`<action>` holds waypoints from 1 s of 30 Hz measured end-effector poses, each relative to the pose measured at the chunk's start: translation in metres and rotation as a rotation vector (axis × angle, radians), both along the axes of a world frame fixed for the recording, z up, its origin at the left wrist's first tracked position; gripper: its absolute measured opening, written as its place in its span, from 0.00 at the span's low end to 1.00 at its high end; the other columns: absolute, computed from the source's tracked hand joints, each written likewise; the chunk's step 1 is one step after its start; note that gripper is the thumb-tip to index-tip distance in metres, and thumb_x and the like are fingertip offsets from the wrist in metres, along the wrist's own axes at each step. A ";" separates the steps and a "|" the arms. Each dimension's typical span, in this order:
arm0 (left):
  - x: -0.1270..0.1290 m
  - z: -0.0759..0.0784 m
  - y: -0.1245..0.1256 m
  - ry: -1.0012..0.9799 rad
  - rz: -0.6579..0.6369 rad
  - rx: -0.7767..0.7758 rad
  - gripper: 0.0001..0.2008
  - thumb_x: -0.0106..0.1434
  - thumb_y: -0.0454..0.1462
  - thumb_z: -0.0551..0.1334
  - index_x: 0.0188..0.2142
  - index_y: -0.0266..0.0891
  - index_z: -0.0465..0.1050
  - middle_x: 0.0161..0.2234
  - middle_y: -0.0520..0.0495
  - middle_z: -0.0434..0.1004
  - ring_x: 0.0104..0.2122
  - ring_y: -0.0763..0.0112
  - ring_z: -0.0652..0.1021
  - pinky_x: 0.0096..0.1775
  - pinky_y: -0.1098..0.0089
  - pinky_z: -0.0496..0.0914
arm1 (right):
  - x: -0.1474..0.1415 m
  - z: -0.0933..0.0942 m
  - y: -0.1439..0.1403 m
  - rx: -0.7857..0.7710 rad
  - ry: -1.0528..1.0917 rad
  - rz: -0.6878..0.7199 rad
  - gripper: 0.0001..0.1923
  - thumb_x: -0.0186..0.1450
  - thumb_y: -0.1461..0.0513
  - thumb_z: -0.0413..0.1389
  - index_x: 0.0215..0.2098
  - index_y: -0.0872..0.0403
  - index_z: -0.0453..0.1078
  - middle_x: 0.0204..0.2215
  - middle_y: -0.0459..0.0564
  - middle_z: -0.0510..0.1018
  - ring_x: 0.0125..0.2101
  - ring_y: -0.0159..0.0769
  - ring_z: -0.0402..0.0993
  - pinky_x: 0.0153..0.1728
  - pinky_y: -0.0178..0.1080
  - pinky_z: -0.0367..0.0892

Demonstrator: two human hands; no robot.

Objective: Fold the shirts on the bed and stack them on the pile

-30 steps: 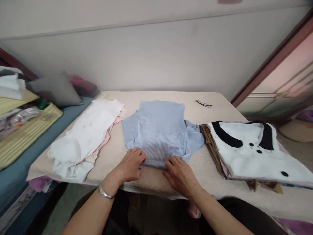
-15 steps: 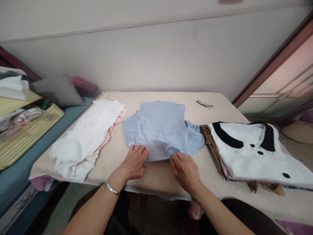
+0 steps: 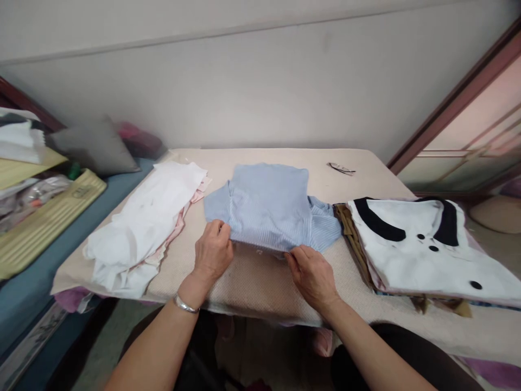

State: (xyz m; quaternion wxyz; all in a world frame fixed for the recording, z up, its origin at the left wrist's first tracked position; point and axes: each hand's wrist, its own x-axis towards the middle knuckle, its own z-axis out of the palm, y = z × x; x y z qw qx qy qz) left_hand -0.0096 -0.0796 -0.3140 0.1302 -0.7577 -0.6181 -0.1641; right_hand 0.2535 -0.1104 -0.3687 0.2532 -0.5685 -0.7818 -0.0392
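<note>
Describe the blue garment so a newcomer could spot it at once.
Against the wall stands a cream-covered table. At its middle, between the white pile and the folded stack, lies the garment, near edge held by the left hand and right hand. Unlike its white-topped neighbours, it is light blue, finely striped.

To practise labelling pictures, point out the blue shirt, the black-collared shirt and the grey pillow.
Blue shirt [image 3: 271,201], head view: middle of its body.
Black-collared shirt [image 3: 394,266], head view: white front, below the collar.
Grey pillow [image 3: 97,149], head view: middle of its broad side.

Cream-covered table [image 3: 256,293] with blue garment [image 3: 271,201], white pile [image 3: 142,217], folded stack [image 3: 423,266], glasses [image 3: 342,170].
</note>
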 end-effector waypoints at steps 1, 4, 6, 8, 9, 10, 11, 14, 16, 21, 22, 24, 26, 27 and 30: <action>0.001 0.002 -0.002 -0.016 0.034 0.011 0.07 0.61 0.28 0.58 0.36 0.42 0.67 0.40 0.42 0.71 0.44 0.57 0.71 0.39 0.62 0.67 | 0.000 0.000 -0.001 0.012 -0.003 0.002 0.16 0.75 0.56 0.48 0.30 0.52 0.65 0.28 0.49 0.72 0.32 0.38 0.67 0.35 0.39 0.55; 0.002 0.006 -0.005 -0.058 0.090 0.024 0.05 0.61 0.31 0.59 0.34 0.43 0.66 0.37 0.43 0.69 0.41 0.58 0.71 0.37 0.63 0.65 | 0.000 0.001 -0.001 0.040 0.001 0.003 0.16 0.75 0.57 0.48 0.30 0.52 0.65 0.28 0.49 0.72 0.32 0.38 0.66 0.35 0.39 0.56; 0.000 0.006 -0.004 -0.095 0.073 -0.006 0.05 0.61 0.31 0.59 0.32 0.43 0.66 0.36 0.45 0.69 0.39 0.60 0.71 0.37 0.64 0.65 | 0.001 0.002 0.000 0.045 0.011 0.005 0.16 0.75 0.57 0.48 0.30 0.52 0.65 0.28 0.49 0.72 0.32 0.38 0.66 0.35 0.39 0.56; -0.002 0.005 -0.002 -0.148 0.040 -0.049 0.05 0.61 0.32 0.59 0.31 0.43 0.65 0.35 0.46 0.69 0.38 0.62 0.71 0.37 0.64 0.65 | 0.002 0.003 0.000 0.045 0.026 0.007 0.16 0.75 0.57 0.48 0.30 0.52 0.65 0.28 0.49 0.72 0.32 0.38 0.65 0.35 0.39 0.56; -0.003 0.005 -0.001 -0.178 0.028 -0.061 0.05 0.62 0.32 0.59 0.31 0.43 0.65 0.34 0.47 0.69 0.37 0.63 0.71 0.37 0.64 0.65 | 0.002 0.004 0.000 0.046 0.037 0.009 0.16 0.75 0.57 0.48 0.31 0.52 0.65 0.28 0.49 0.72 0.32 0.38 0.65 0.35 0.39 0.56; -0.003 0.005 -0.001 -0.208 0.023 -0.062 0.05 0.62 0.32 0.58 0.31 0.43 0.65 0.34 0.47 0.69 0.37 0.63 0.71 0.38 0.65 0.65 | 0.002 0.005 -0.001 0.047 0.048 0.011 0.16 0.75 0.57 0.48 0.31 0.52 0.65 0.28 0.49 0.72 0.32 0.38 0.65 0.35 0.39 0.56; -0.003 0.006 -0.001 -0.233 0.023 -0.053 0.05 0.63 0.32 0.57 0.31 0.43 0.65 0.34 0.47 0.69 0.37 0.63 0.72 0.39 0.65 0.66 | 0.002 0.006 -0.001 0.049 0.060 0.012 0.15 0.75 0.57 0.48 0.31 0.52 0.65 0.28 0.49 0.72 0.32 0.38 0.65 0.35 0.39 0.56; -0.003 0.009 -0.001 -0.246 0.020 -0.026 0.05 0.64 0.32 0.56 0.33 0.43 0.67 0.36 0.46 0.71 0.40 0.62 0.72 0.42 0.64 0.66 | 0.001 0.010 -0.002 0.052 0.085 0.022 0.15 0.75 0.58 0.47 0.31 0.51 0.65 0.28 0.50 0.71 0.33 0.38 0.65 0.35 0.39 0.56; -0.004 0.012 -0.003 -0.203 0.002 -0.044 0.05 0.63 0.31 0.56 0.33 0.43 0.67 0.37 0.45 0.72 0.42 0.60 0.72 0.43 0.63 0.67 | 0.000 0.011 -0.003 0.050 0.091 0.029 0.14 0.75 0.59 0.47 0.31 0.51 0.65 0.28 0.50 0.71 0.32 0.38 0.65 0.35 0.39 0.57; -0.014 0.012 -0.006 -0.170 -0.057 -0.049 0.08 0.65 0.31 0.54 0.34 0.43 0.69 0.38 0.45 0.75 0.42 0.61 0.74 0.43 0.63 0.67 | 0.000 0.011 -0.004 0.016 0.093 0.069 0.14 0.74 0.61 0.48 0.30 0.52 0.64 0.29 0.50 0.71 0.33 0.38 0.65 0.36 0.39 0.57; -0.017 0.011 -0.006 -0.189 -0.080 -0.068 0.09 0.65 0.31 0.53 0.35 0.43 0.70 0.39 0.46 0.76 0.41 0.62 0.75 0.43 0.65 0.66 | 0.000 0.010 -0.004 0.008 0.092 0.072 0.13 0.74 0.61 0.47 0.31 0.52 0.64 0.30 0.50 0.71 0.33 0.38 0.65 0.36 0.39 0.57; -0.022 0.011 -0.006 -0.232 -0.152 -0.177 0.10 0.63 0.30 0.53 0.35 0.43 0.71 0.37 0.47 0.77 0.38 0.65 0.76 0.40 0.67 0.66 | 0.001 0.011 -0.005 -0.009 0.082 0.063 0.13 0.74 0.61 0.47 0.30 0.52 0.64 0.29 0.50 0.71 0.33 0.38 0.65 0.36 0.39 0.57; -0.024 0.013 -0.006 -0.270 -0.229 -0.341 0.09 0.60 0.30 0.55 0.33 0.43 0.72 0.32 0.50 0.77 0.33 0.67 0.76 0.37 0.68 0.65 | 0.002 0.012 -0.005 -0.043 0.065 0.078 0.13 0.73 0.62 0.48 0.29 0.52 0.63 0.29 0.50 0.70 0.32 0.37 0.64 0.36 0.39 0.57; -0.024 0.014 -0.007 -0.304 -0.260 -0.423 0.08 0.59 0.30 0.56 0.32 0.42 0.73 0.30 0.51 0.76 0.31 0.68 0.75 0.35 0.69 0.64 | 0.003 0.014 -0.006 -0.067 0.058 0.107 0.12 0.71 0.63 0.49 0.29 0.52 0.63 0.29 0.49 0.70 0.32 0.37 0.64 0.36 0.39 0.57; -0.025 0.019 -0.007 -0.504 -0.278 -0.608 0.07 0.60 0.34 0.58 0.36 0.42 0.74 0.26 0.54 0.74 0.26 0.71 0.73 0.31 0.71 0.63 | 0.003 0.018 -0.007 -0.131 0.050 0.216 0.08 0.65 0.66 0.52 0.27 0.52 0.62 0.29 0.48 0.69 0.32 0.35 0.64 0.36 0.38 0.57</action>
